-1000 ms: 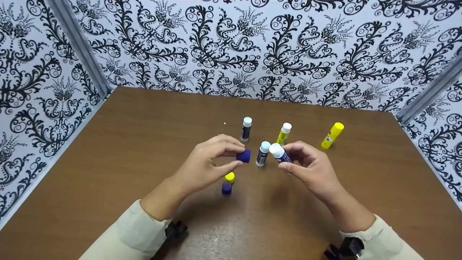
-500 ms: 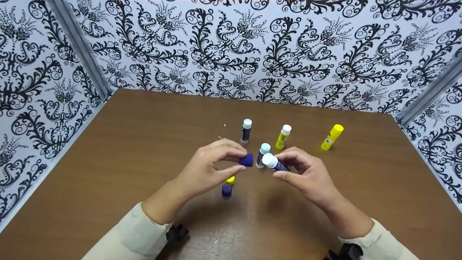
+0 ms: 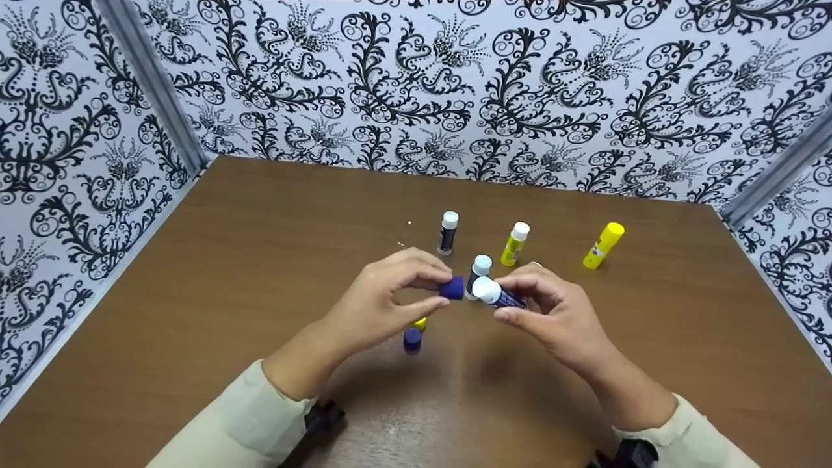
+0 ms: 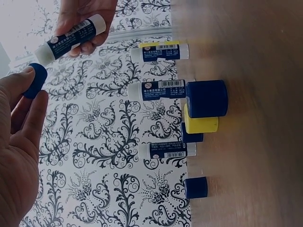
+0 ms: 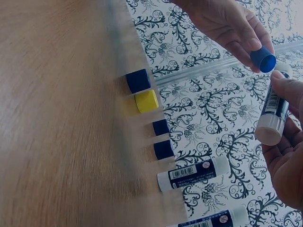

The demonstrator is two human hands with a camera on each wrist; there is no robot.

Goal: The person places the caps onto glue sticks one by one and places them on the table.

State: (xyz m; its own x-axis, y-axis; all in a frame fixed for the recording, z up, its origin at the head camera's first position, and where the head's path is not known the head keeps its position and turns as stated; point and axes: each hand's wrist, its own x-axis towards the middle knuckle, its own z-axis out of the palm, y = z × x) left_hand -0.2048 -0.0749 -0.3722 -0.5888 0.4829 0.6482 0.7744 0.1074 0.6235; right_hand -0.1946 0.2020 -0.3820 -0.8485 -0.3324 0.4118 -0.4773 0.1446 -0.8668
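My left hand [image 3: 390,292] pinches a dark blue cap [image 3: 452,288] between thumb and fingertips. In the right wrist view the open end of this cap [image 5: 268,63] shows. My right hand [image 3: 552,305] grips an uncapped glue stick [image 3: 499,294] with a navy label, its white end tilted toward the cap. Cap and glue stick are close together above the table; in the left wrist view the cap [image 4: 35,81] overlaps the tip of the glue stick [image 4: 71,39]. Just behind them stands another uncapped navy glue stick [image 3: 480,274].
Farther back stand a navy glue stick [image 3: 448,233], a yellow-green glue stick with a white top [image 3: 515,244] and an all-yellow capped one [image 3: 603,246]. A blue cap [image 3: 413,340] and a yellow cap [image 3: 420,324] stand near my left hand. Patterned walls [image 3: 416,84] enclose the brown table [image 3: 273,227].
My right hand has lowered the glue stick and tilted it more toward the left. My left hand has moved slightly right with the cap, narrowing the gap between them.
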